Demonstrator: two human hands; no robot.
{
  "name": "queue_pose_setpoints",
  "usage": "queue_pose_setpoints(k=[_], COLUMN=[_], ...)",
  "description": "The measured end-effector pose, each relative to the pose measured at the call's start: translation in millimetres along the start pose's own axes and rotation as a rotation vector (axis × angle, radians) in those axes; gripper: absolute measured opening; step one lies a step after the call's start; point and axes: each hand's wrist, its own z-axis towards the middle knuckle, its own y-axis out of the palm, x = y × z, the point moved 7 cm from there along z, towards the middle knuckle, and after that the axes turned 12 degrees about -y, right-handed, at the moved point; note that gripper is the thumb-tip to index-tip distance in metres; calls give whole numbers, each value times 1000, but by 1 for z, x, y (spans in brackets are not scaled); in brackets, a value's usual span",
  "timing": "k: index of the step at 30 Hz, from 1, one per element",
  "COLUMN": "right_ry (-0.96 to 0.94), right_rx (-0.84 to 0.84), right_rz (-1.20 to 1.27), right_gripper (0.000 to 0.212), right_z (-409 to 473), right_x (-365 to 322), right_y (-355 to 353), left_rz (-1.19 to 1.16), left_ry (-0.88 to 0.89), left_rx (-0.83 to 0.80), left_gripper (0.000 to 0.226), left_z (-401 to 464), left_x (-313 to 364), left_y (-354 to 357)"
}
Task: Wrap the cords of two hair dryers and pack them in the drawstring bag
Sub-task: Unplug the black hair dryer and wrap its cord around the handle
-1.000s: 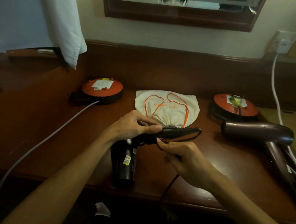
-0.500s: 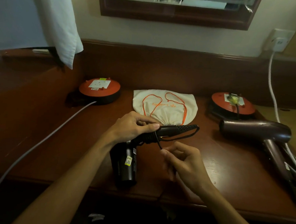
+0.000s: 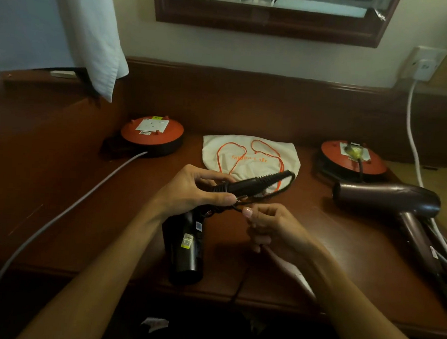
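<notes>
A black hair dryer (image 3: 186, 248) lies in front of me on the wooden desk (image 3: 342, 258), barrel toward me. My left hand (image 3: 195, 191) grips its handle, which points to the right. My right hand (image 3: 268, 227) pinches the dryer's thin black cord (image 3: 276, 192) just below the handle; the cord loops from the handle's tip and drops over the desk's front edge. A cream drawstring bag (image 3: 252, 155) with orange strings lies flat behind my hands. A second, dark brown hair dryer (image 3: 388, 200) lies at the right with its cord beside it.
Two orange cable reels stand on the desk, one at the back left (image 3: 151, 133) with a grey cable (image 3: 57, 219) running off the front, one at the back right (image 3: 354, 159). A white cable (image 3: 413, 133) hangs from a wall socket. A white towel (image 3: 94, 30) hangs at upper left.
My right hand has drawn the cord back up toward the handle, close to my left thumb. My left hand stays on the handle.
</notes>
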Motion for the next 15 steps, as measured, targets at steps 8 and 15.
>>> queue_pose_setpoints(k=[8, 15], right_ry=[-15, -250], right_rx=[50, 178], right_rz=[73, -478], right_gripper=[15, 11], right_z=[-6, 27], right_x=[17, -5], right_y=[-6, -31], left_rz=[-21, 301], left_ry=[-73, -154], left_rx=[0, -27], left_gripper=[42, 52], left_z=[-7, -2], left_x=[-10, -15], left_y=[-16, 1])
